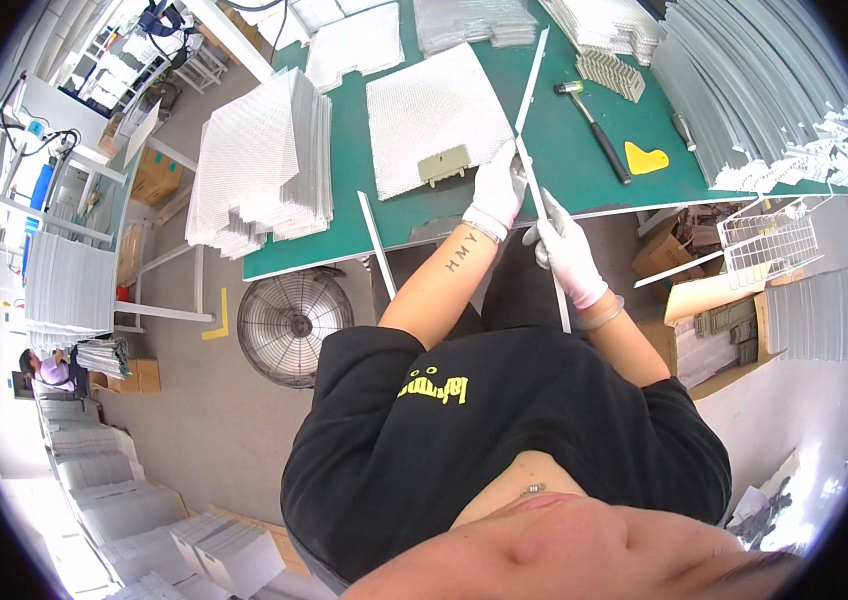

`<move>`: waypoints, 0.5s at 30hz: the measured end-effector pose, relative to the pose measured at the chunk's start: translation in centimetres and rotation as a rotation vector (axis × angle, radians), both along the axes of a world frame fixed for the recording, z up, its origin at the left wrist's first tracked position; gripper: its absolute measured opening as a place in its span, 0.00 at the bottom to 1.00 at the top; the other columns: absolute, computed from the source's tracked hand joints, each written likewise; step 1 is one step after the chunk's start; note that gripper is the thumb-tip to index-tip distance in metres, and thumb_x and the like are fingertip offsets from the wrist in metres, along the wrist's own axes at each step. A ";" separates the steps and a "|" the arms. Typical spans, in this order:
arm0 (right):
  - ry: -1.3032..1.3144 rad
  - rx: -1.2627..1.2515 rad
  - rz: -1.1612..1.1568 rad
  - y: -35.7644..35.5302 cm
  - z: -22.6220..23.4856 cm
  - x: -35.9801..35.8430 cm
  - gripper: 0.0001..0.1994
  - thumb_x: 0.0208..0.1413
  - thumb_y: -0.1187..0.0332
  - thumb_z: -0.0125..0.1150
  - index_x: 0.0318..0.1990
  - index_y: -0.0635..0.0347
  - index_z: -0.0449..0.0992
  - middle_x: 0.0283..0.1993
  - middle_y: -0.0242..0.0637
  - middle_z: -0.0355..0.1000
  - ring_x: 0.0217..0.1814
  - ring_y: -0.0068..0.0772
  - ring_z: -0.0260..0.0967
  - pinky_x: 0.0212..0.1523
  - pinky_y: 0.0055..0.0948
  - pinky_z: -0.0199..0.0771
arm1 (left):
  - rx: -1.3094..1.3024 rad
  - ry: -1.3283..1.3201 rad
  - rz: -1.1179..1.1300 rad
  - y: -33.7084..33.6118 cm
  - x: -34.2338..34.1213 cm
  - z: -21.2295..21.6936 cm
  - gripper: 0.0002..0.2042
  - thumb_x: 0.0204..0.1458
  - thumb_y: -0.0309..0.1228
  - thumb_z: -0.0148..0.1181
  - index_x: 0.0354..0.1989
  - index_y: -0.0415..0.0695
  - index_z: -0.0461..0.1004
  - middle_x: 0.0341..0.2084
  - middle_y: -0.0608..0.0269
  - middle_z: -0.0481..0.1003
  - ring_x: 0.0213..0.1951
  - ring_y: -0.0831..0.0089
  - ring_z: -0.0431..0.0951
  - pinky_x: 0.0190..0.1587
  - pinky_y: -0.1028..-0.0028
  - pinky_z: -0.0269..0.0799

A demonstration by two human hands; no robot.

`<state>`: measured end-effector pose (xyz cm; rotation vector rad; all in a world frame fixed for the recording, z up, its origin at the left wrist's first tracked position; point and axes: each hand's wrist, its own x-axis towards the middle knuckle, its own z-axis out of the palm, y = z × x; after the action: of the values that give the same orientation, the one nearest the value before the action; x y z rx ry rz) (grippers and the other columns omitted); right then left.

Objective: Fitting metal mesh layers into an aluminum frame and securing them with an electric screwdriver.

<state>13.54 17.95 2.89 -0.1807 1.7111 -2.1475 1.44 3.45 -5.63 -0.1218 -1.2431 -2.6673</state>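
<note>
Both my hands wear white gloves and meet at the table's near edge. A long, thin, pale strip [533, 178] runs between them, its lower end reaching down past my right wrist. My left hand [499, 190] pinches this strip near its upper end. Lower down, the curled fingers of my right hand [566, 250] close around it. Another thin strip [533, 80] slants away over the table from that upper end; whether the two are joined I cannot tell. Left of my left hand lies a white mesh panel [429, 110], with an olive-beige plastic piece [444, 163] on its near edge.
On the green tabletop [564, 150] lie a hammer [599, 140] and a yellow scraper-shaped piece [646, 158]. Stacked mesh panels [259, 165] stand left; long grey strips [744, 90] are piled right. Another strip [377, 245] overhangs the near edge. Below are a floor fan [296, 326] and a wire basket [769, 245].
</note>
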 end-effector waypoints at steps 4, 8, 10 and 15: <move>0.006 0.025 -0.067 1.1 -1.1 0.1 0.28 0.69 0.70 0.42 0.73 0.62 0.45 0.31 0.35 0.69 0.18 0.11 0.52 0.19 0.13 0.56 | 0.473 -0.273 -0.130 2.1 1.2 3.7 0.09 0.63 0.27 0.51 0.46 0.37 0.73 0.38 0.59 0.75 0.44 0.68 0.73 0.51 0.70 0.69; -0.007 -0.008 -0.039 1.0 -1.3 -0.1 0.29 0.68 0.70 0.42 0.74 0.62 0.44 0.31 0.35 0.68 0.18 0.12 0.52 0.19 0.14 0.56 | 0.454 -0.248 -0.117 1.9 1.3 4.1 0.08 0.62 0.27 0.51 0.45 0.38 0.73 0.38 0.58 0.74 0.43 0.68 0.73 0.49 0.71 0.69; -0.003 0.017 -0.041 1.0 -1.4 -0.1 0.28 0.69 0.70 0.42 0.74 0.61 0.45 0.31 0.35 0.68 0.18 0.12 0.52 0.19 0.14 0.56 | 0.484 -0.269 -0.114 1.9 1.2 4.1 0.08 0.62 0.27 0.52 0.45 0.38 0.73 0.38 0.58 0.74 0.43 0.68 0.73 0.49 0.71 0.69; -0.038 -0.047 -0.038 0.6 -1.4 0.0 0.28 0.69 0.69 0.42 0.74 0.61 0.45 0.31 0.35 0.69 0.17 0.12 0.52 0.18 0.14 0.56 | -0.152 0.008 0.026 1.1 0.7 2.6 0.07 0.60 0.26 0.54 0.43 0.38 0.75 0.37 0.60 0.76 0.40 0.68 0.77 0.44 0.70 0.75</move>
<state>13.51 18.58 1.53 -0.1202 1.6573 -2.2058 2.18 4.55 -3.03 -0.1365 -1.4342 -2.5460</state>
